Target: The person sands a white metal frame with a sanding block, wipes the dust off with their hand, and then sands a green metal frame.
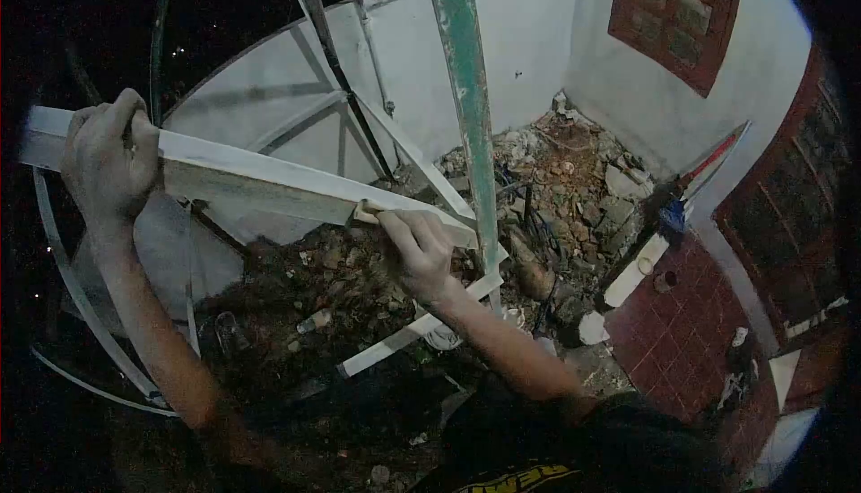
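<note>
A long white beam (pixel 269 175) crosses the view from the far left to the green post. My left hand (pixel 112 152) is wrapped over the beam near its left end, fingers curled. My right hand (pixel 417 246) is closed at the beam's lower edge, pinching a small pale block or pad (pixel 366 212) against its side. Just beyond my right hand stands a worn green post (pixel 466 90), close to the beam's right end. A shorter white bar (pixel 390 350) slants below my right wrist.
Rubble (pixel 574 197) is heaped along the white wall (pixel 529 45). Thin metal struts (pixel 341 72) stand behind the beam, and a curved metal strip (pixel 76 291) lies at the left. Red floor tiles (pixel 673 332), a pale board (pixel 635 271) and a red-framed window (pixel 677 9) are at the right.
</note>
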A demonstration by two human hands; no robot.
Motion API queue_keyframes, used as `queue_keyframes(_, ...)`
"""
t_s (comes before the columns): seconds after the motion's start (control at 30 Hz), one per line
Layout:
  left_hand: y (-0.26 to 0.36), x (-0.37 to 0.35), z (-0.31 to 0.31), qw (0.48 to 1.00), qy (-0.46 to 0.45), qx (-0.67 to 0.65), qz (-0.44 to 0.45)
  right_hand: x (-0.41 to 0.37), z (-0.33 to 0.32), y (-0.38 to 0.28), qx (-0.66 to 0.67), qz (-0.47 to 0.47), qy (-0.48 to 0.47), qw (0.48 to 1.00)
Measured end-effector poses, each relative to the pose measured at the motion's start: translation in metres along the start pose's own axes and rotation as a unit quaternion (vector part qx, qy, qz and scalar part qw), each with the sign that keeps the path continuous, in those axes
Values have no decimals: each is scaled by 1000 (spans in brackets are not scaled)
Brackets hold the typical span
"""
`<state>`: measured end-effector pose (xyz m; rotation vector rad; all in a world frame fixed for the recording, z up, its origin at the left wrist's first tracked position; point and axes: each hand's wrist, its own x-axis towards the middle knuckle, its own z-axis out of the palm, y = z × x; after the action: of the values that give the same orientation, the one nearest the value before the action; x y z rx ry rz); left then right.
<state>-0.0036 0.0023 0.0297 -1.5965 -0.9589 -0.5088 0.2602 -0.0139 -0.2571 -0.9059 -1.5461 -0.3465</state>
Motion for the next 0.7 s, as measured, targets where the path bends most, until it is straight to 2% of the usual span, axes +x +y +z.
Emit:
queue_keyframes(0.07,-3,4,-2,1000,2,-7,21,-2,-4,8,-1,-10,6,1000)
queue_keyframes(0.17,3,4,-4,999,33,-19,13,-51,-30,44,-38,90,13,995)
queue_keyframes(0.2,4,5,-3,999,32,4,1,-80,-33,58,-107,138,-16,985)
queue_keyframes(0.3,7,4,1,999,43,15,-9,-88,-29,55,-83,179,7,980)
queue_keyframes(0.33,7,4,2,998,54,9,-7,-72,-24,43,-52,163,37,985)
queue_keyframes(0.37,7,6,2,998,59,8,-8,-59,-20,37,-5,106,40,994)
queue_keyframes(0.43,5,4,-1,999,25,-22,-2,-37,0,23,7,43,54,998)
queue_keyframes(0.53,0,4,-4,999,25,-19,40,-7,-10,5,26,44,3,999)
queue_keyframes(0.63,5,6,-7,999,19,-33,27,-42,-30,41,-41,68,-16,997)
queue_keyframes(0.7,8,8,-6,999,27,-16,9,-71,-38,61,-62,156,-1,986)
